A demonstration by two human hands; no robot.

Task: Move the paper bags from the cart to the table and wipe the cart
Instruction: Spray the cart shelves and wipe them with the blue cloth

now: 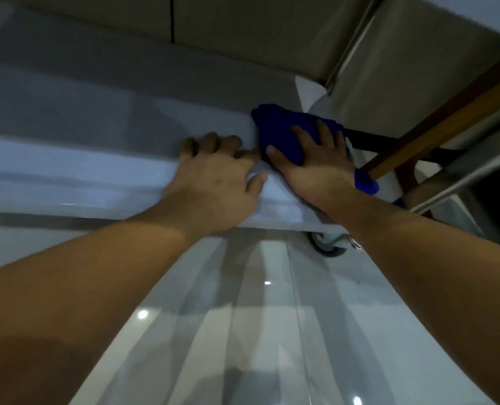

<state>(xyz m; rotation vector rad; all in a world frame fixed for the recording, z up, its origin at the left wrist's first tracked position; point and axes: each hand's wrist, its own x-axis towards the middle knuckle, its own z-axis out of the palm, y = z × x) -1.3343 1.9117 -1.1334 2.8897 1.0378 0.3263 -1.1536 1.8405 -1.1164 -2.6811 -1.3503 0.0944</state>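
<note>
1. No paper bags show on the cart point(67, 176), so you seem past the moving step and into the wiping; the table is not clearly in view.
2. Your right hand point(315, 162) presses flat, fingers spread, on the blue cloth point(280, 130) at the cart's right end.
3. Your left hand point(216, 176) rests on the rim just beside it, fingers loosely bent, holding nothing.
4. Count: one cart, one cloth, one caster point(327, 244), zero bags.
5. Most of the surface to your left probably remains.

Dim, blurry wide-angle view w/ glare spots on glossy floor point(242, 331).
</note>
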